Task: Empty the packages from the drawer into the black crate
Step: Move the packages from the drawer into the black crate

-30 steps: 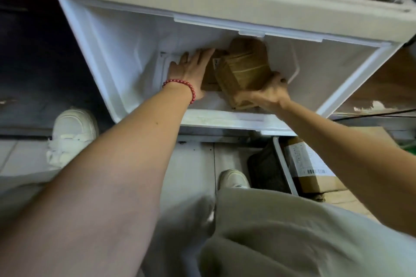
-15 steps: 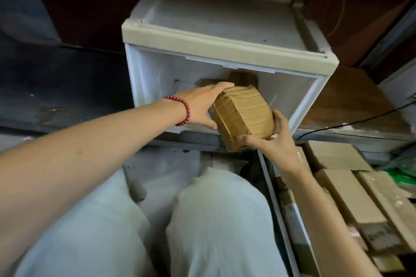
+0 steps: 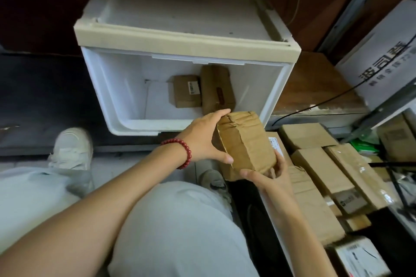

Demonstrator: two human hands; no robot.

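A brown taped package is held in the air in front of the white drawer, above the crate's left edge. My left hand grips its left side, thumb under and fingers over the top. My right hand holds it from below at the near right corner. Two more packages stay in the drawer: a small box with a white label and a longer brown one beside it. The black crate lies at lower right, holding several brown packages.
My knees and pale shoes fill the lower left. A large white printed carton stands at the right on a shelf, with a black cable running across a brown board. A labelled box sits at the bottom right.
Both hands have pulled the brown package out of the drawer and brought it down and right, over the crate's edge. The view has drawn back, showing the two packages left inside.
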